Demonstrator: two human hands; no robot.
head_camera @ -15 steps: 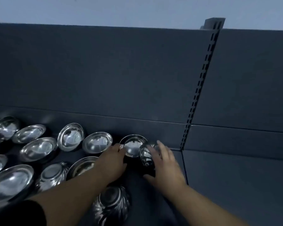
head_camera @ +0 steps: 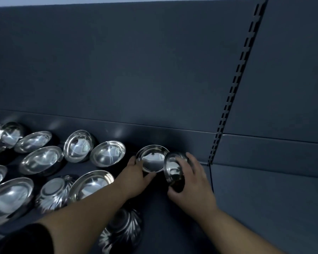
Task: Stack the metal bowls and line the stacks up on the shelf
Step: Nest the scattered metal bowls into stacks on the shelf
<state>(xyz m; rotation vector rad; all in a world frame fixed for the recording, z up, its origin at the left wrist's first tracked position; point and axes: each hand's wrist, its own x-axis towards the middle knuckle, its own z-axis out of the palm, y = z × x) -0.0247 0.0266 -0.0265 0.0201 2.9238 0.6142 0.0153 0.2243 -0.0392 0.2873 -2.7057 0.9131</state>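
We worked at a dark shelf point(head_camera: 264, 208) whose left part was strewn with loose bowls point(head_camera: 107, 153), most mouth-up and a ribbed bowl point(head_camera: 52, 194) turned bottom-up. Towards the back, near the slotted upright point(head_camera: 233, 88), sat the level bowl point(head_camera: 151, 159). The tilted bowl point(head_camera: 173, 171) stood on edge at its right rim, mouth facing left; we could not tell whether the two touched. We judged these bowls light, stiff and slippery, not fragile but apt to slide and clatter, so best taken by the rim. They looked round, shallow and mirror-bright. Our left hand point(head_camera: 136, 178) gripped the level bowl's near rim with curled fingers point(head_camera: 133, 160). Our right hand point(head_camera: 193, 182) clasped the tilted bowl, fingers wrapped over its back and thumb under its lower edge.
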